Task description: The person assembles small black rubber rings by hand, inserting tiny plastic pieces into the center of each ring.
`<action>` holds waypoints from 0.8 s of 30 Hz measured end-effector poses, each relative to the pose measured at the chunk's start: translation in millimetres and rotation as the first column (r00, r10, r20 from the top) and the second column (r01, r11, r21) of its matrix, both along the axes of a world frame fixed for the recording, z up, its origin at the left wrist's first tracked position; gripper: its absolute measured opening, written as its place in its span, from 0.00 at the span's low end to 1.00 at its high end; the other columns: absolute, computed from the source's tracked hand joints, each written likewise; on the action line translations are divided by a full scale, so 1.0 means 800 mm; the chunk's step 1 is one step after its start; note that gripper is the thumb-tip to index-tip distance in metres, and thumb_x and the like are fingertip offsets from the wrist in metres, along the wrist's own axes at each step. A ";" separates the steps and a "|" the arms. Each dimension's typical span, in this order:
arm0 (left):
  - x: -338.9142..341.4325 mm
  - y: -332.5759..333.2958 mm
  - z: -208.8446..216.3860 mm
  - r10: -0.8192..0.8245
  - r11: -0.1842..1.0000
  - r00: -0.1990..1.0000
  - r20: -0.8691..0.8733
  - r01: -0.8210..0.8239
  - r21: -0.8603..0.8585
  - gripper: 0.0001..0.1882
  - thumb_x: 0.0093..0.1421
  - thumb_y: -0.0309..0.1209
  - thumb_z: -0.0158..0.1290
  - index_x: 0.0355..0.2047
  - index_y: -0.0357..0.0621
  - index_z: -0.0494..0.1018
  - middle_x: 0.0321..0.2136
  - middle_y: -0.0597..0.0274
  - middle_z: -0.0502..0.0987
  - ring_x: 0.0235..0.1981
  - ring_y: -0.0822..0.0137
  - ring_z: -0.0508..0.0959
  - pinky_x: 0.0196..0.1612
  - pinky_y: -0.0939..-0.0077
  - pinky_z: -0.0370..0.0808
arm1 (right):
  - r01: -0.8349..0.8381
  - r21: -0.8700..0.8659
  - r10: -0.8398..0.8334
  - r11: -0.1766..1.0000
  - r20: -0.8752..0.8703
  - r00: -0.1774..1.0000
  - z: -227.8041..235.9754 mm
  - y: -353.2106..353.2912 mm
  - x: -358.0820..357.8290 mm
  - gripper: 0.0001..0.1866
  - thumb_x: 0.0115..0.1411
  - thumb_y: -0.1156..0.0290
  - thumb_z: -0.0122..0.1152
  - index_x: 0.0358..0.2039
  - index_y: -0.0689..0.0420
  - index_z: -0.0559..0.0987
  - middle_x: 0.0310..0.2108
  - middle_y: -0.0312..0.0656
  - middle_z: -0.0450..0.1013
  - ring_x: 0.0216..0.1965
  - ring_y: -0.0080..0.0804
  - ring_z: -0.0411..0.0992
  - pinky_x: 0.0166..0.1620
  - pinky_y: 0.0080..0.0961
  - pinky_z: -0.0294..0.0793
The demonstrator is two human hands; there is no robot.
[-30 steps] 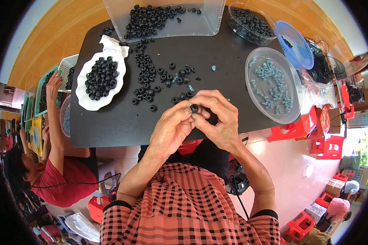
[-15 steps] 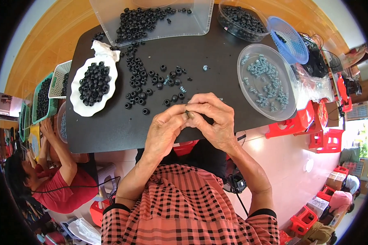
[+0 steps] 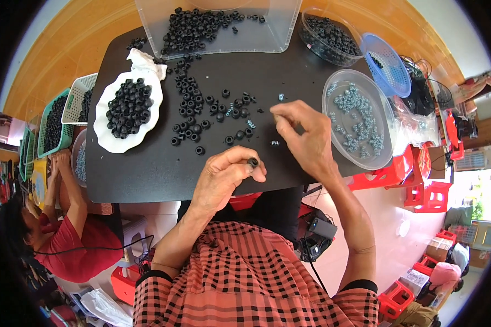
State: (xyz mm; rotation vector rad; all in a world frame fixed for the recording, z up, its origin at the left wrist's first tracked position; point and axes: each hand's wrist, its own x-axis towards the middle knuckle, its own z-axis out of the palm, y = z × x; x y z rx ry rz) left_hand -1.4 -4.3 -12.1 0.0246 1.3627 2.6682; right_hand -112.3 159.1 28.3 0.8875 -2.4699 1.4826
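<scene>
Between the thumb and fingers of my left hand (image 3: 223, 177), near the table's front edge, is a small black ring-shaped plastic piece (image 3: 252, 162) with its hole facing up. To the right and farther forward, my right hand (image 3: 306, 136) is over the table, thumb and forefinger curled together; anything pinched at their tips is too small to make out. A tiny black bit (image 3: 261, 110) lies just left of those fingertips. Small metal coil springs (image 3: 275, 143) lie around, and loose black round pieces (image 3: 191, 103) with holes spread over the table's middle.
A white scalloped dish (image 3: 105, 136) of black pieces stands left. At the back is a clear bin (image 3: 278, 46); right of it, a clear bowl (image 3: 316, 52), a blue basket (image 3: 398, 82) and a round tray (image 3: 384, 147) of springs. A co-worker (image 3: 82, 245) sits left.
My hands were together; now they are apart. The right has moved right and forward, while the left keeps the black piece, now plainly seen. The view has shifted slightly.
</scene>
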 end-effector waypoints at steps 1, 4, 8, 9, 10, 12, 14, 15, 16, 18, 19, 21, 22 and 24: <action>0.001 -0.003 -0.003 0.035 0.997 0.999 -0.018 -0.034 0.068 0.11 0.60 0.20 0.44 0.40 0.33 0.73 0.30 0.56 0.78 0.35 0.68 0.78 0.45 0.74 0.73 | -0.005 0.002 0.005 1.000 -0.003 1.000 0.000 -0.004 -0.007 0.09 0.52 0.82 0.59 0.35 0.62 0.79 0.27 0.43 0.74 0.25 0.30 0.75 0.31 0.23 0.74; -0.002 -0.007 -0.006 0.081 0.984 0.996 -0.021 -0.077 0.163 0.10 0.61 0.21 0.45 0.42 0.32 0.72 0.30 0.54 0.78 0.39 0.65 0.78 0.47 0.71 0.73 | -0.059 0.081 0.062 0.995 -0.034 0.998 -0.004 -0.013 -0.028 0.09 0.52 0.81 0.59 0.35 0.62 0.79 0.29 0.44 0.74 0.26 0.34 0.75 0.32 0.25 0.75; -0.004 -0.009 -0.005 0.090 0.964 0.995 0.036 -0.096 0.249 0.11 0.63 0.23 0.44 0.43 0.31 0.71 0.29 0.52 0.78 0.42 0.62 0.76 0.47 0.69 0.72 | -0.144 0.278 0.173 0.950 -0.083 0.981 -0.017 -0.022 -0.041 0.08 0.51 0.80 0.59 0.33 0.62 0.79 0.32 0.46 0.73 0.32 0.44 0.74 0.38 0.34 0.75; -0.005 -0.009 -0.005 0.089 0.963 0.995 0.038 -0.096 0.250 0.11 0.63 0.23 0.44 0.43 0.31 0.71 0.29 0.52 0.78 0.42 0.62 0.76 0.47 0.69 0.72 | -0.141 0.298 0.182 0.944 -0.114 0.977 -0.019 -0.024 -0.042 0.08 0.50 0.79 0.60 0.33 0.62 0.79 0.32 0.46 0.72 0.33 0.45 0.74 0.39 0.36 0.74; -0.006 -0.009 -0.004 0.100 0.963 0.994 0.045 -0.108 0.249 0.11 0.63 0.23 0.44 0.43 0.31 0.71 0.29 0.51 0.78 0.42 0.61 0.76 0.47 0.68 0.72 | -0.136 0.318 0.190 0.938 -0.145 0.971 -0.020 -0.024 -0.043 0.07 0.50 0.79 0.60 0.32 0.62 0.78 0.32 0.46 0.72 0.34 0.47 0.73 0.39 0.37 0.74; -0.006 -0.009 -0.004 0.106 0.962 0.993 0.056 -0.116 0.247 0.11 0.63 0.23 0.44 0.43 0.31 0.71 0.28 0.51 0.78 0.42 0.60 0.76 0.48 0.68 0.72 | -0.136 0.341 0.191 0.930 -0.132 0.973 -0.020 -0.026 -0.044 0.07 0.50 0.79 0.60 0.32 0.62 0.79 0.32 0.46 0.71 0.34 0.47 0.73 0.39 0.37 0.74; -0.006 -0.011 -0.005 0.106 0.960 0.993 0.048 -0.115 0.256 0.11 0.63 0.24 0.44 0.43 0.30 0.71 0.28 0.50 0.78 0.42 0.59 0.76 0.48 0.68 0.72 | -0.133 0.364 0.187 0.922 -0.119 0.975 -0.018 -0.024 -0.046 0.07 0.51 0.78 0.59 0.33 0.62 0.79 0.32 0.46 0.71 0.34 0.47 0.73 0.39 0.37 0.74; -0.006 -0.011 -0.005 0.100 0.960 0.994 0.050 -0.110 0.257 0.11 0.63 0.24 0.44 0.43 0.30 0.71 0.28 0.50 0.78 0.42 0.59 0.76 0.48 0.68 0.72 | -0.126 0.393 0.205 0.911 -0.164 0.965 -0.017 -0.023 -0.048 0.08 0.50 0.79 0.60 0.33 0.62 0.79 0.31 0.46 0.72 0.31 0.45 0.73 0.36 0.35 0.74; -0.005 -0.012 -0.005 0.110 0.961 0.993 0.047 -0.118 0.252 0.11 0.63 0.24 0.45 0.43 0.30 0.71 0.28 0.50 0.78 0.42 0.59 0.76 0.48 0.67 0.71 | -0.118 0.422 0.223 0.899 -0.208 0.952 -0.015 -0.021 -0.048 0.09 0.49 0.81 0.60 0.34 0.63 0.78 0.31 0.45 0.72 0.28 0.43 0.73 0.33 0.33 0.74; -0.006 -0.011 -0.005 0.115 0.961 0.992 0.040 -0.122 0.248 0.11 0.63 0.25 0.45 0.43 0.30 0.71 0.28 0.50 0.78 0.42 0.58 0.76 0.49 0.67 0.71 | -0.117 0.407 0.199 0.906 -0.164 0.966 -0.012 -0.014 -0.046 0.09 0.50 0.81 0.60 0.34 0.63 0.78 0.30 0.45 0.72 0.27 0.41 0.73 0.32 0.33 0.74; -0.006 -0.011 -0.004 0.117 0.960 0.992 0.045 -0.125 0.251 0.12 0.63 0.25 0.44 0.42 0.30 0.71 0.27 0.49 0.77 0.42 0.58 0.76 0.50 0.67 0.70 | -0.121 0.389 0.181 0.913 -0.119 0.976 -0.010 -0.010 -0.045 0.09 0.50 0.80 0.60 0.34 0.63 0.78 0.30 0.45 0.72 0.26 0.40 0.73 0.32 0.33 0.73; -0.005 -0.012 -0.005 0.117 0.960 0.992 0.050 -0.126 0.250 0.12 0.63 0.25 0.44 0.42 0.30 0.71 0.27 0.49 0.77 0.42 0.58 0.75 0.50 0.66 0.70 | -0.113 0.355 0.155 0.928 -0.092 0.984 -0.006 -0.006 -0.036 0.08 0.51 0.79 0.60 0.34 0.62 0.78 0.30 0.46 0.72 0.29 0.43 0.73 0.34 0.35 0.74; -0.004 -0.013 -0.008 0.124 0.957 0.992 0.038 -0.129 0.261 0.12 0.62 0.25 0.44 0.42 0.30 0.71 0.27 0.49 0.77 0.42 0.57 0.75 0.50 0.66 0.69 | -0.108 0.322 0.135 0.940 -0.063 0.989 -0.003 -0.004 -0.031 0.07 0.52 0.77 0.60 0.34 0.61 0.78 0.31 0.46 0.71 0.31 0.46 0.74 0.36 0.37 0.74; -0.003 -0.014 -0.010 0.137 0.954 0.990 0.024 -0.138 0.265 0.12 0.62 0.25 0.43 0.42 0.30 0.71 0.26 0.49 0.77 0.42 0.57 0.75 0.51 0.66 0.69 | -0.119 0.288 0.128 0.950 -0.012 0.992 0.005 0.002 -0.019 0.08 0.52 0.78 0.60 0.34 0.61 0.78 0.30 0.46 0.71 0.30 0.44 0.74 0.34 0.35 0.74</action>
